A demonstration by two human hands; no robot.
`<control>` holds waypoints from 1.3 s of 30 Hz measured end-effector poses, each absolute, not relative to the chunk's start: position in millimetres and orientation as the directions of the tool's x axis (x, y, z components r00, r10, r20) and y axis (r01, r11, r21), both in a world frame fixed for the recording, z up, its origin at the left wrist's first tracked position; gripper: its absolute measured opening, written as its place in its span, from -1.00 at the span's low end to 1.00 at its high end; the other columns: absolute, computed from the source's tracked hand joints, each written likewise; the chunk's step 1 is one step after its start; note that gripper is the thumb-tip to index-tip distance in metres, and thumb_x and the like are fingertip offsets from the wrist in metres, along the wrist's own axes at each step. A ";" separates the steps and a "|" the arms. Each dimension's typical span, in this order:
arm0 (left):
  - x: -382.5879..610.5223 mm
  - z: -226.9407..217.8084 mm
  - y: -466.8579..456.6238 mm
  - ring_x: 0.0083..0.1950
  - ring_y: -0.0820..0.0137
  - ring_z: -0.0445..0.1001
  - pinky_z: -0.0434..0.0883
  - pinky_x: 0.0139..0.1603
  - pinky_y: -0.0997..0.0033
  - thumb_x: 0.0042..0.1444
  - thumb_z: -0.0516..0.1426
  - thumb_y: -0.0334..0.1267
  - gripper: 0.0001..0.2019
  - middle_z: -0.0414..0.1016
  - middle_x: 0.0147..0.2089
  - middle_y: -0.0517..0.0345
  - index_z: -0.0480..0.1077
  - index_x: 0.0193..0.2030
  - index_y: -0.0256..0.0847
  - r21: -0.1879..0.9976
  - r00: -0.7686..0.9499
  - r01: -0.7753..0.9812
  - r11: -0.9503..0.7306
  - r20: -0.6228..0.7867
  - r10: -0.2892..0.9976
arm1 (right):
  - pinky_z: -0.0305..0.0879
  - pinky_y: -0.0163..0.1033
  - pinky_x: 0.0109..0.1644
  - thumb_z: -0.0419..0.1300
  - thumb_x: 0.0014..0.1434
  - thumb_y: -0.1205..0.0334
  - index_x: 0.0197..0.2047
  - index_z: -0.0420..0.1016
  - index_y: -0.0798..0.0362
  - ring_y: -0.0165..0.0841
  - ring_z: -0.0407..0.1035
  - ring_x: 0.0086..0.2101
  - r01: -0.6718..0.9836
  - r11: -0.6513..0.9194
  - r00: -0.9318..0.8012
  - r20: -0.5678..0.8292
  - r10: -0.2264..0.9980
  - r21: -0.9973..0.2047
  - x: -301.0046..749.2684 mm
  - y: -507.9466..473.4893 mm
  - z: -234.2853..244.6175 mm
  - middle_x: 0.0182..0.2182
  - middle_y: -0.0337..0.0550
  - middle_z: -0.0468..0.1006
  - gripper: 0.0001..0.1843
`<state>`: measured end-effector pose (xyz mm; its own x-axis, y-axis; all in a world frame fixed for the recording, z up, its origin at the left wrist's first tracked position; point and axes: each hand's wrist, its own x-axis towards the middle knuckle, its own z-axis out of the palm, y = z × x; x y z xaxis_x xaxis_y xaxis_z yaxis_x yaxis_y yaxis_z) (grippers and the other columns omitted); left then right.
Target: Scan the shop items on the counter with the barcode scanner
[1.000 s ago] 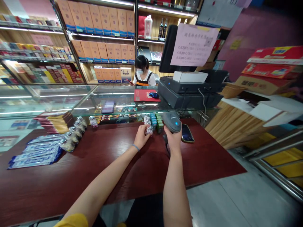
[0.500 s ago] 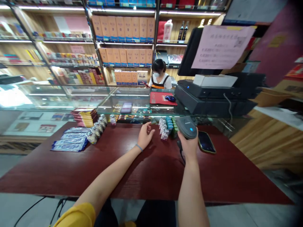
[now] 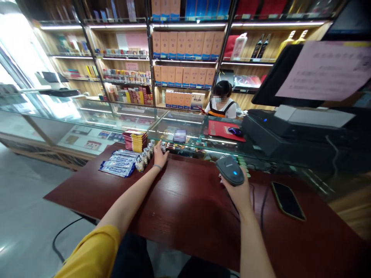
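My left hand (image 3: 160, 156) reaches to the back edge of the brown table, thumb and fingers apart beside a small lidded jar (image 3: 163, 146); whether they touch it I cannot tell. To its left stands a row of similar small jars (image 3: 140, 163) with silvery lids. My right hand (image 3: 238, 189) is wrapped round the handle of a dark grey barcode scanner (image 3: 230, 170), whose blue light is lit. Behind the scanner, small green packs (image 3: 242, 164) are mostly hidden. Blue-and-white flat packets (image 3: 119, 163) and a stack of red-and-yellow boxes (image 3: 135, 140) lie further left.
A phone (image 3: 288, 200) lies on the table (image 3: 185, 216) at the right, near a dark cable. Behind runs a glass counter (image 3: 191, 117) with a red mat and mouse (image 3: 235, 131). A co-worker (image 3: 222, 102) sits beyond it. A monitor (image 3: 278, 77) rises at the right.
My left hand has moved left from the table's middle to the single small jar. The scanner stays in my right hand, now over the small packs. The view has turned left.
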<state>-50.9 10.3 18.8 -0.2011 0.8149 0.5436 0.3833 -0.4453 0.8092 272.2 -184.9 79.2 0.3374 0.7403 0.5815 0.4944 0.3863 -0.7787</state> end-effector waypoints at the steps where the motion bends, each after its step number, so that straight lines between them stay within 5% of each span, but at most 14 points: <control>1: -52.3 16.4 14.6 0.44 0.01 0.10 0.00 0.50 -0.07 0.04 0.26 -0.41 -0.28 0.17 0.32 -0.23 0.17 0.36 -0.26 0.815 -0.193 0.372 -0.444 0.536 0.822 | 0.41 0.00 0.08 0.36 0.03 0.13 0.06 0.38 0.01 -0.19 0.46 -0.09 0.509 0.395 0.298 0.587 0.753 -0.765 267.6 -182.2 77.4 -0.06 -0.04 0.50 -0.47; 10: -55.7 5.0 32.7 0.35 0.04 0.25 0.06 0.47 -0.08 0.01 0.19 -0.50 -0.41 0.31 0.23 -0.20 0.26 0.23 -0.26 0.854 -0.199 0.287 -0.434 0.497 0.845 | 0.37 -0.04 0.10 0.26 0.03 0.30 0.03 0.39 -0.01 -0.16 0.40 -0.05 0.638 0.474 0.016 0.626 0.780 -0.607 231.0 -175.5 79.3 -0.08 -0.08 0.45 -0.55; 18: -48.2 19.8 -1.6 0.23 0.21 0.34 0.18 0.40 0.08 0.21 0.17 -0.29 -0.43 0.33 0.24 -0.11 0.19 0.35 -0.20 0.868 -0.149 0.213 -0.449 0.483 0.863 | 0.41 -0.13 -0.11 0.23 0.05 0.19 -0.12 0.37 -0.04 -0.20 0.49 -0.20 0.657 0.343 -0.008 0.449 0.893 -0.671 220.1 -180.7 74.3 -0.22 -0.17 0.55 -0.71; 22: -48.3 31.8 -35.1 -0.06 0.35 0.46 0.42 0.13 0.21 0.24 0.19 -0.19 -0.31 0.45 0.03 0.06 0.07 0.47 -0.01 0.953 0.022 -0.203 -0.225 0.234 0.972 | 0.39 -0.16 -0.21 0.26 0.05 0.12 -0.10 0.33 -0.09 -0.15 0.56 -0.28 0.711 0.221 0.026 0.340 0.940 -0.667 218.8 -183.9 70.6 -0.31 -0.22 0.62 -0.67; 26: -57.4 38.5 -65.3 -0.08 0.37 0.52 0.49 0.00 0.27 0.22 0.25 -0.19 -0.26 0.49 0.06 0.10 0.07 0.48 0.18 0.847 0.322 -0.520 0.115 0.069 0.944 | 0.36 -0.21 -0.27 0.26 0.07 0.12 -0.05 0.31 -0.11 -0.12 0.60 -0.26 0.778 0.164 0.040 0.308 0.951 -0.606 211.9 -189.5 73.6 -0.32 -0.20 0.66 -0.63; 33: -74.6 34.0 -73.8 -0.04 0.29 0.58 0.52 -0.10 0.30 0.25 0.20 -0.29 -0.27 0.55 0.01 0.08 0.05 0.49 0.17 0.740 0.463 -0.589 0.323 -0.019 0.886 | 0.28 -0.22 -0.33 0.29 0.09 0.16 0.02 0.34 -0.04 -0.02 0.63 -0.26 0.913 0.186 -0.109 0.224 0.969 -0.362 193.7 -200.4 79.7 -0.32 -0.09 0.70 -0.57; 39: -77.9 31.3 -70.8 -0.08 0.33 0.59 0.53 -0.12 0.31 0.23 0.21 -0.27 -0.31 0.55 0.02 0.11 0.12 0.46 0.17 0.739 0.470 -0.587 0.330 -0.021 0.882 | 0.22 -0.26 -0.36 0.29 0.09 0.18 0.05 0.28 -0.07 -0.07 0.63 -0.28 0.890 0.343 -0.280 0.234 0.931 -0.299 182.8 -206.9 78.6 -0.29 -0.16 0.70 -0.54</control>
